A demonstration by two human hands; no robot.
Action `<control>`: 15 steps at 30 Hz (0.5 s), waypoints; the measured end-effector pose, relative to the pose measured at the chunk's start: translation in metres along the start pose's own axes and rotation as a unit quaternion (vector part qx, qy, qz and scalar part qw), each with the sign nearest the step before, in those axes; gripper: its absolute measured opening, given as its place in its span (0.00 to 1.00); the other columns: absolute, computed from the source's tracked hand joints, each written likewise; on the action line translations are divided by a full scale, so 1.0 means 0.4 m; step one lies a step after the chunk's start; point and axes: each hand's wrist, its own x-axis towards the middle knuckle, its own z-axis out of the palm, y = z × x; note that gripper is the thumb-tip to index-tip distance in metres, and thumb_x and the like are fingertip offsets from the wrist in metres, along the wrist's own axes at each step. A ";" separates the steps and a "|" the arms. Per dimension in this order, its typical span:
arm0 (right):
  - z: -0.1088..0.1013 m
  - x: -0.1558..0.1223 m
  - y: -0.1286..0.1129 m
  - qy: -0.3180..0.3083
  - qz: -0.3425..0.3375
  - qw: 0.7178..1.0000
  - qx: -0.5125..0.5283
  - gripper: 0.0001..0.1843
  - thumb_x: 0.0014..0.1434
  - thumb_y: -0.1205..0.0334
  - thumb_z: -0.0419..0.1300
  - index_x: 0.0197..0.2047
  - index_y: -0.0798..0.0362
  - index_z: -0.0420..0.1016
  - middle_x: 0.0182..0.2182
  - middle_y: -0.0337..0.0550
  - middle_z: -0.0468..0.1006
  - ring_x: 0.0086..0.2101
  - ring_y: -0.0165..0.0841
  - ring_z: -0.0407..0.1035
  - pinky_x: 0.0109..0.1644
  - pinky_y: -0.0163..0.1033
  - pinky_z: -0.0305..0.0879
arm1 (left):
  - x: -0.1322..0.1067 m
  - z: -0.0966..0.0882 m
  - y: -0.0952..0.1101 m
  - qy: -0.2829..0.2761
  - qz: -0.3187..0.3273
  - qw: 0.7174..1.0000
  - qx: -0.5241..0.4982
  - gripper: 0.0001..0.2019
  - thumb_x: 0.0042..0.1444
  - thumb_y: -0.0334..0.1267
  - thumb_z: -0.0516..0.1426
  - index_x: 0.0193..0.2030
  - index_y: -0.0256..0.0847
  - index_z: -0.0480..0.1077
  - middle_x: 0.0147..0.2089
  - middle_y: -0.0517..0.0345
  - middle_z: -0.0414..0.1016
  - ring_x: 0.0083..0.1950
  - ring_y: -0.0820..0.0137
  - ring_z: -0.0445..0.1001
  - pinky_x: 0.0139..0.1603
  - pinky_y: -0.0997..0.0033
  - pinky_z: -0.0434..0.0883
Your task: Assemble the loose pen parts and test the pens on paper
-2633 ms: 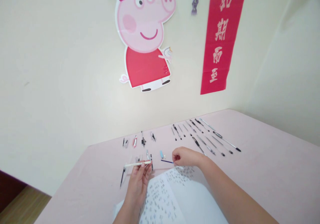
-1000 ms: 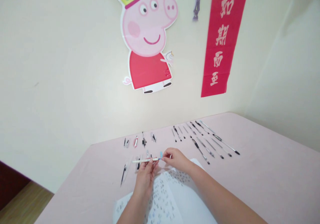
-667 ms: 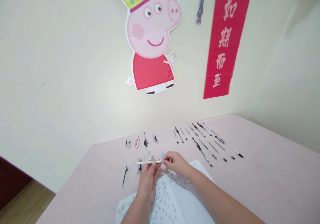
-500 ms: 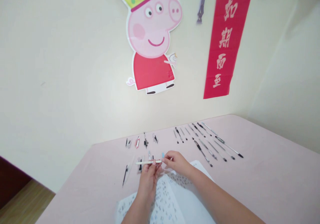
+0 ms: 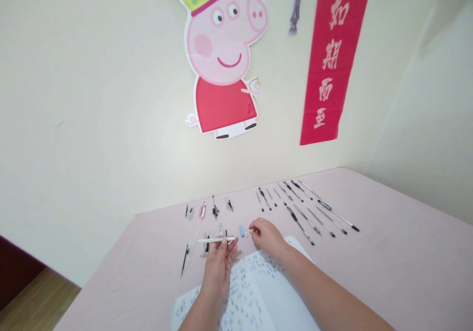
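white pen [image 5: 207, 241] sits level in the left hand [image 5: 220, 261] above the surface [image 5: 391, 267] — half a second ago the right hand [image 5: 269, 238] was at its end; now it stands apart to the right, a light-blue piece [image 5: 241, 231] showing in the gap. left thumb and fingers close on the pen; right fingertips curl together — whether they pinch anything i cannot tell. both forearms [image 5: 325, 296] reach forward over the written paper [image 5: 246, 301].

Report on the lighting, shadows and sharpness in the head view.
Head view: a soft bright patch on the wall; head view: a faint shadow on the table beside the left hand; head view: large characters on the red banner readable, handwriting on the paper too small and blurred to read.
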 end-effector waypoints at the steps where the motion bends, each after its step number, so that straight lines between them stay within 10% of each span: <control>1: 0.001 -0.001 -0.003 -0.005 -0.005 1.000 -0.008 0.10 0.51 0.72 0.54 0.36 0.55 0.74 0.32 0.44 0.73 0.33 0.31 0.66 0.41 0.33 0.59 | 0.001 -0.001 0.000 0.001 0.001 1.000 0.001 0.07 0.49 0.33 0.61 0.33 0.40 0.66 0.33 0.59 0.75 0.37 0.72 0.77 0.37 0.76 0.72; 15: 0.019 -0.005 -0.012 -0.032 -0.036 0.997 -0.060 0.06 0.51 0.65 0.60 0.35 0.53 0.74 0.33 0.42 0.72 0.36 0.33 0.65 0.40 0.34 0.57 | 0.009 -0.002 -0.002 0.008 0.002 1.000 -0.006 0.06 0.49 0.31 0.60 0.33 0.39 0.66 0.33 0.57 0.77 0.36 0.73 0.77 0.38 0.76 0.72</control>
